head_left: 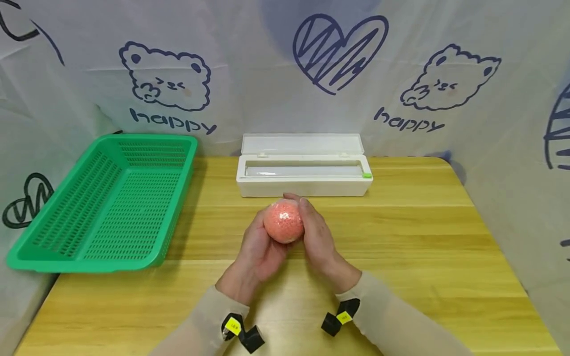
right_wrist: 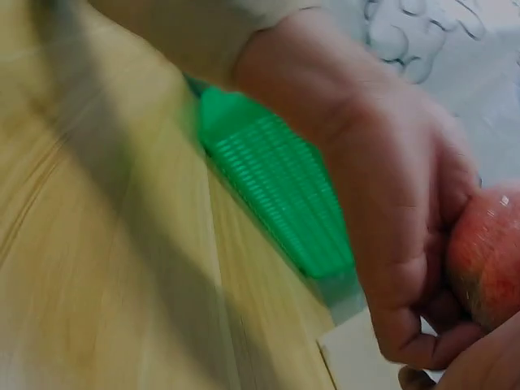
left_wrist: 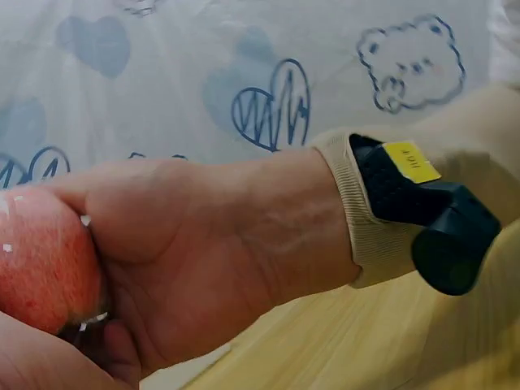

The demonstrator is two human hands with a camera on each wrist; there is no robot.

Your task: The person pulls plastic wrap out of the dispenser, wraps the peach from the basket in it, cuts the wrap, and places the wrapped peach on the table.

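Note:
A round, speckled coral-pink ball [head_left: 283,221] wrapped in glossy clear film sits between both hands, above the table just in front of a white box. My left hand [head_left: 261,249] cups it from the left and below, its palm showing in the left wrist view. Against its right side lies my right hand [head_left: 318,237], with fingers curled around the far side. In the right wrist view those fingers bend in behind the ball [right_wrist: 491,256]. Parts of the fingers are hidden behind the ball in the head view.
The white cling film dispenser [head_left: 305,187] stands at the table's back edge, lid raised, with a green slider [head_left: 367,175] at its right end. A green plastic basket [head_left: 126,212] is at the left. Behind the wooden table [head_left: 423,237] hangs a white cloth [head_left: 262,74] with drawings.

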